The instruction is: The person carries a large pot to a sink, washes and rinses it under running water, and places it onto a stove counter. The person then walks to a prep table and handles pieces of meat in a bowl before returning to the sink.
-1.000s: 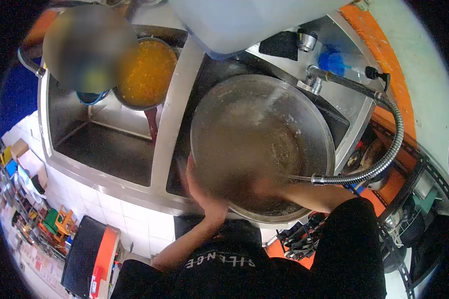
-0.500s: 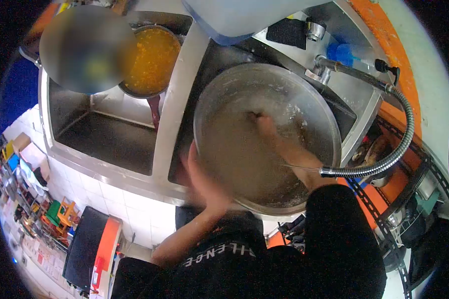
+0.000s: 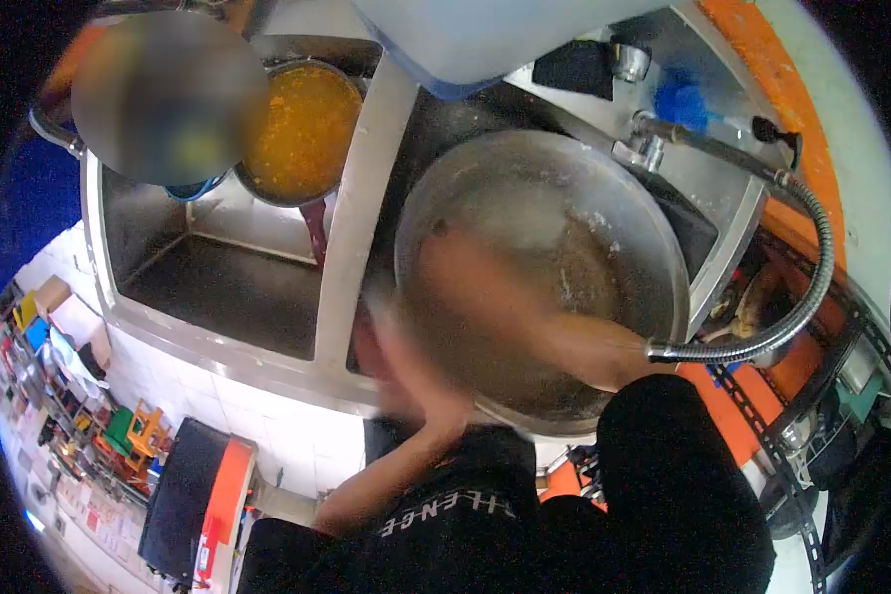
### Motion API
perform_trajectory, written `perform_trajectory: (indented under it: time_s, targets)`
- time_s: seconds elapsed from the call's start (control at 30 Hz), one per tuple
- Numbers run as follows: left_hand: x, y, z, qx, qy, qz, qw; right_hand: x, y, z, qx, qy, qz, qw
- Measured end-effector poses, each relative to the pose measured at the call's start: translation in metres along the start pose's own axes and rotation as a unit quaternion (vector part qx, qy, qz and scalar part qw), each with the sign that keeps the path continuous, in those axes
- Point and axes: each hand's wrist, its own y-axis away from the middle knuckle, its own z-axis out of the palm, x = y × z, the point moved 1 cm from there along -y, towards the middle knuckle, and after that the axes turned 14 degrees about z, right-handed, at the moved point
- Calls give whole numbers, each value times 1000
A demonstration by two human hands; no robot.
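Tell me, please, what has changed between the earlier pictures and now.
The right hand has moved forward and leftward inside the large, round, grey metal pot; blur hides any grip. The left hand stays beside the pot; the ribbed silver metal hose, over its rim.

The pot (image 3: pixel 564 166) is grey, the shirt (image 3: pixel 455 554) black.

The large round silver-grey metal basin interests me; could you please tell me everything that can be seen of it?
The silver-grey metal basin has deep walls and a narrow rim. Its inside looks dull and stained, with a brownish patch and whitish flecks on the right. It sits in the right-hand steel sink compartment, opening upward. The right hand, blurred, is inside it; the left hand is by the near-left rim, contact unclear. A silver ribbed metal hose ends over its right side.
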Motion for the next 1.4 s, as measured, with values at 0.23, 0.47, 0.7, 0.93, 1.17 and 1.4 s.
perform_trajectory:
  time_s: [0.23,0.47,0.7,0.93,1.17,1.4]
  targets:
    - [-15,7,-5,-13,-58,-5,998,-40,-42,-25,68,127,-136,980]
    - [-2,3,4,2,-55,-11,998,-31,-37,12,250,8,-186,950]
    - [-5,1,2,1,-44,-20,999,-56,-137,-18,337,-35,-93,936]
    - [-16,5,-9,-33,-97,-22,995,-71,-100,3,297,-39,-15,954]
    - [-14,-4,-13,-35,-32,-28,998,-71,21,28,399,27,-266,877]
    - [-7,5,-5,11,22,-84,996,-61,-47,20,289,81,-144,943]
